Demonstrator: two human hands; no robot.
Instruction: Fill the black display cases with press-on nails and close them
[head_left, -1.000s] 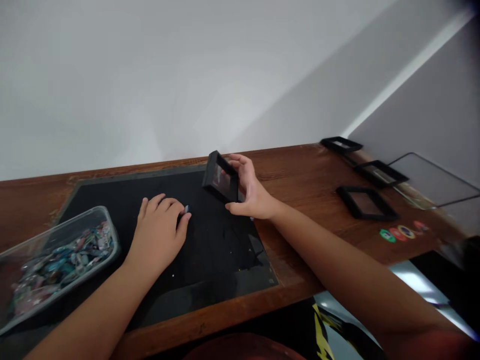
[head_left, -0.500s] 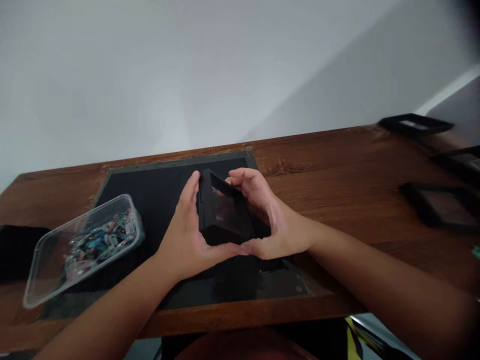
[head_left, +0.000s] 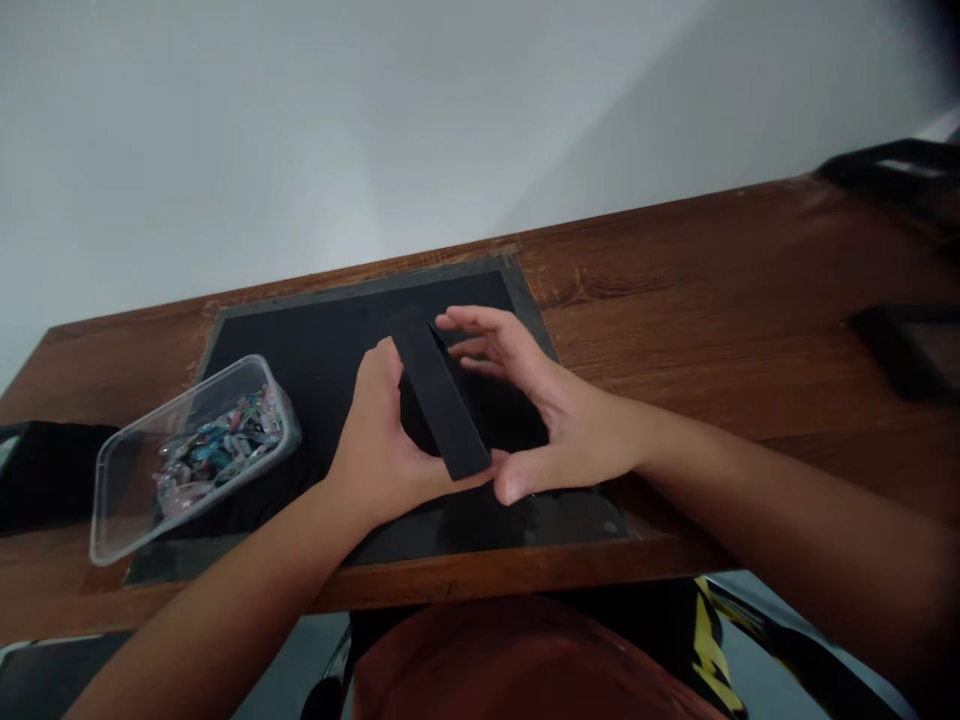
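A black box-like frame (head_left: pixel 442 400) is tipped up on its side above the dark mat (head_left: pixel 300 330), with one narrow side facing me. My left hand (head_left: pixel 386 440) holds it, fingers on the left and thumb under the near end. My right hand (head_left: pixel 540 410) is at its right, fingers spread and curved; the thumb is near the frame's lower corner, and whether it touches is hard to tell. A clear plastic tub (head_left: pixel 191 450) with small shiny teal, pink and clear pieces sits left of my hands.
More black frames lie on the wooden table (head_left: pixel 675 290) at the right, one nearer (head_left: pixel 907 350), one at the back (head_left: pixel 892 165). A black object (head_left: pixel 52 475) is at the far left. A pale wall rises behind.
The black frame has turned so its narrow side faces me instead of its window. My right hand's fingers have opened off it. The view has shifted.
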